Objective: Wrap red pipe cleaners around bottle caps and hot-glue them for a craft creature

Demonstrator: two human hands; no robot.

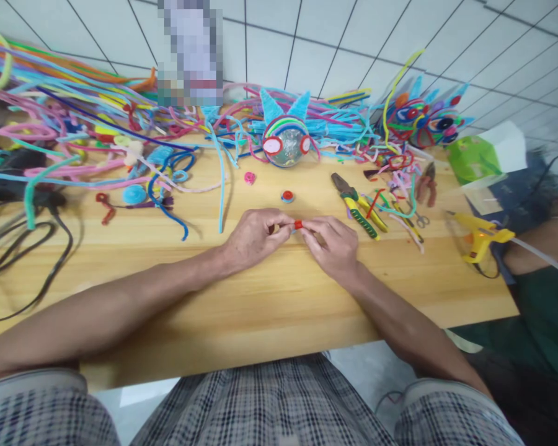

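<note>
My left hand (255,235) and my right hand (332,244) meet over the middle of the wooden table (270,297), fingers pinched together on a small red pipe-cleaner coil (298,224) held between them. Just beyond it lie a red-and-blue coil (287,196) and a pink coil (249,178). Further back stands a round pipe-cleaner figure (286,139) with blue pointed ears and red-rimmed eyes.
Heaps of coloured pipe cleaners (74,124) cover the back and left of the table. Green-handled pliers (356,204), scissors (416,217) and a yellow glue gun (481,238) lie to the right. Black cables (23,248) trail at left. Another person's arm (546,241) rests at the right edge.
</note>
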